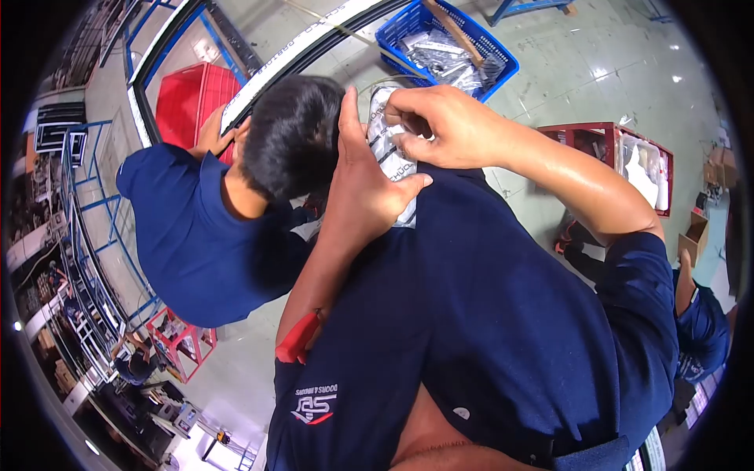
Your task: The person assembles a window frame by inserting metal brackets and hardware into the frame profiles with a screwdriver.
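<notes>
The person's own dark blue shirt (pixel 487 314) fills the lower middle of the view, with a white and red logo (pixel 314 404) printed low on it. To the left, a co-worker (pixel 204 235) in a like blue shirt bends forward, dark hair towards the camera, with 1 hand (pixel 210 135) resting on a long black and white frame profile (pixel 302 47) that runs diagonally across the grey floor (pixel 581 71). Beyond that profile stands a red crate (pixel 191 98). At the top, a blue basket (pixel 452 43) holds clear bagged parts and a wooden stick. A second red crate (pixel 620 153) at the right holds white items, and a small cardboard box (pixel 694 235) sits just past it. Another person's blue sleeve (pixel 701 330) shows at the right edge. The left hand (pixel 365 184) rises from the lower left, thumb straight up and fingers (pixel 412 184) wrapped across the lower half of a plastic packet (pixel 393 161) with dark printing, gripping it. The right hand (pixel 440 118) comes in from the right, fingers curled tight and pinching the packet's upper edge. The packet is held upright between both hands, in front of the chest and just beside the co-worker's head.
</notes>
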Demonstrator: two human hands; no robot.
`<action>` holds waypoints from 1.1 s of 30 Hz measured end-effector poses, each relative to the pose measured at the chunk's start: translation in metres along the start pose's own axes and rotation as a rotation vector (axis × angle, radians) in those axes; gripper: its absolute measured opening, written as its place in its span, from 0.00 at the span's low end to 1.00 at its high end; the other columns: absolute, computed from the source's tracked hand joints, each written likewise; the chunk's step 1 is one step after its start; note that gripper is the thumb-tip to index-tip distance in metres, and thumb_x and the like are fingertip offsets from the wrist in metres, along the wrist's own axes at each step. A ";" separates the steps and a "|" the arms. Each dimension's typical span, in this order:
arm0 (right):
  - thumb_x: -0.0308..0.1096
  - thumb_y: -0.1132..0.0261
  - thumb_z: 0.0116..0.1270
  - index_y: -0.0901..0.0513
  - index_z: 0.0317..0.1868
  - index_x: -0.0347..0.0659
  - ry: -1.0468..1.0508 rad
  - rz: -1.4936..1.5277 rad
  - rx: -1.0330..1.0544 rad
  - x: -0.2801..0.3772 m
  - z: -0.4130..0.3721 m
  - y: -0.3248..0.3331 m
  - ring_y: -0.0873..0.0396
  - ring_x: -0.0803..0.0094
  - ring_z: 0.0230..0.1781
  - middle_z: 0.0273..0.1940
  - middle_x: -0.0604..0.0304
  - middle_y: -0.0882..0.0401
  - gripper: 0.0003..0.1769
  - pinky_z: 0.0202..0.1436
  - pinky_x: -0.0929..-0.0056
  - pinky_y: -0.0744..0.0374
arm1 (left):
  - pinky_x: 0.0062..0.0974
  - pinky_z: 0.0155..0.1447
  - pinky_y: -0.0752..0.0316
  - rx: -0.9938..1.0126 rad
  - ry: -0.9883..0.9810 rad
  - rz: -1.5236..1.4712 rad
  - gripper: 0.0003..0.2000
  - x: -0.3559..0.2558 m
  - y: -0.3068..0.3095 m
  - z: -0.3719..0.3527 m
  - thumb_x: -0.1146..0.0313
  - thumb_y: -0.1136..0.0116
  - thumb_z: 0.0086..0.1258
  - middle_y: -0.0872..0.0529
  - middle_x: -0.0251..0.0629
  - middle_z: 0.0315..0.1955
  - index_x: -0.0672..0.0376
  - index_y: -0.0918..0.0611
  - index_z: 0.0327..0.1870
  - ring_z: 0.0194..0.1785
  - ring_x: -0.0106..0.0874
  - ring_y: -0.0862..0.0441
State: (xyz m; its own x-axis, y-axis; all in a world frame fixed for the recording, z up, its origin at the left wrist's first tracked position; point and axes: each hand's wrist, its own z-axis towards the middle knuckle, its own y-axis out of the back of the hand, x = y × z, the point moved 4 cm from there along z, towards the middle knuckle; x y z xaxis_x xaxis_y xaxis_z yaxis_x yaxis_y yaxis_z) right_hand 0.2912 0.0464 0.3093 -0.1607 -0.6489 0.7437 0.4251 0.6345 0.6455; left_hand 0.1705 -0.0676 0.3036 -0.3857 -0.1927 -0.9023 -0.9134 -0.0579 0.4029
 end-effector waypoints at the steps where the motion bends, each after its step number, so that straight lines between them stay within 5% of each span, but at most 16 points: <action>1: 0.27 0.31 0.60 0.24 0.39 0.38 -0.033 0.010 -0.010 -0.004 -0.006 0.005 0.19 0.46 0.33 0.30 0.51 0.21 0.10 0.36 0.51 0.23 | 0.36 0.66 0.23 -0.042 -0.073 0.091 0.67 0.002 -0.006 0.005 0.75 0.16 0.50 0.22 0.54 0.59 0.62 0.61 0.84 0.59 0.42 0.17; 8: 0.33 0.34 0.64 0.23 0.41 0.36 -0.043 -0.231 0.091 -0.036 -0.016 0.042 0.17 0.41 0.40 0.37 0.45 0.17 0.11 0.42 0.46 0.19 | 0.37 0.71 0.26 -0.058 -0.145 0.213 0.67 -0.034 -0.042 0.046 0.73 0.15 0.50 0.23 0.58 0.63 0.62 0.59 0.85 0.67 0.47 0.21; 11: 0.32 0.32 0.58 0.20 0.41 0.35 -0.062 -0.390 0.095 -0.045 -0.016 0.074 0.14 0.41 0.36 0.35 0.44 0.14 0.13 0.39 0.45 0.16 | 0.45 0.78 0.31 0.030 0.038 0.113 0.66 -0.052 -0.064 0.070 0.73 0.17 0.52 0.37 0.67 0.75 0.56 0.59 0.86 0.78 0.56 0.32; 14: 0.32 0.33 0.60 0.22 0.42 0.37 -0.073 -0.370 0.044 -0.070 -0.019 0.107 0.14 0.43 0.34 0.33 0.45 0.14 0.12 0.37 0.46 0.18 | 0.49 0.79 0.33 0.120 0.083 0.095 0.61 -0.073 -0.082 0.094 0.69 0.21 0.59 0.39 0.69 0.75 0.54 0.61 0.85 0.77 0.64 0.35; 22: 0.31 0.31 0.64 0.22 0.44 0.38 0.008 -0.315 0.004 -0.141 -0.054 0.169 0.17 0.41 0.35 0.34 0.47 0.16 0.12 0.38 0.48 0.20 | 0.48 0.79 0.34 0.011 0.011 0.016 0.61 -0.088 -0.147 0.136 0.70 0.22 0.59 0.39 0.68 0.74 0.56 0.61 0.85 0.78 0.63 0.35; 26: 0.29 0.28 0.66 0.23 0.41 0.36 -0.194 0.131 0.107 -0.147 -0.068 0.190 0.18 0.50 0.39 0.39 0.48 0.19 0.12 0.42 0.57 0.21 | 0.47 0.78 0.33 -0.055 0.061 -0.079 0.63 -0.086 -0.170 0.144 0.69 0.21 0.56 0.38 0.70 0.75 0.58 0.61 0.85 0.78 0.62 0.35; 28: 0.29 0.27 0.66 0.24 0.40 0.35 -0.141 0.088 0.116 -0.157 -0.071 0.189 0.20 0.54 0.40 0.40 0.50 0.22 0.12 0.44 0.60 0.22 | 0.48 0.78 0.33 -0.042 0.120 -0.075 0.63 -0.093 -0.173 0.151 0.68 0.20 0.55 0.39 0.69 0.75 0.60 0.60 0.85 0.78 0.62 0.36; 33: 0.29 0.32 0.67 0.25 0.43 0.35 -0.042 -0.084 0.133 -0.174 -0.074 0.180 0.19 0.44 0.41 0.39 0.46 0.22 0.11 0.43 0.51 0.21 | 0.48 0.78 0.33 0.010 0.183 0.070 0.62 -0.097 -0.178 0.159 0.68 0.21 0.56 0.39 0.69 0.75 0.60 0.59 0.85 0.77 0.62 0.34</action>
State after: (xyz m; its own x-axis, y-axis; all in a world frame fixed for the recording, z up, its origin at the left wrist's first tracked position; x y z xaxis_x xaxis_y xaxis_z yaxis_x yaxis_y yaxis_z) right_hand 0.4613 0.2427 0.2837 -0.2295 -0.6856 0.6909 0.2877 0.6304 0.7210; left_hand 0.3501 0.1177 0.2951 -0.4197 -0.3704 -0.8286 -0.8866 -0.0283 0.4617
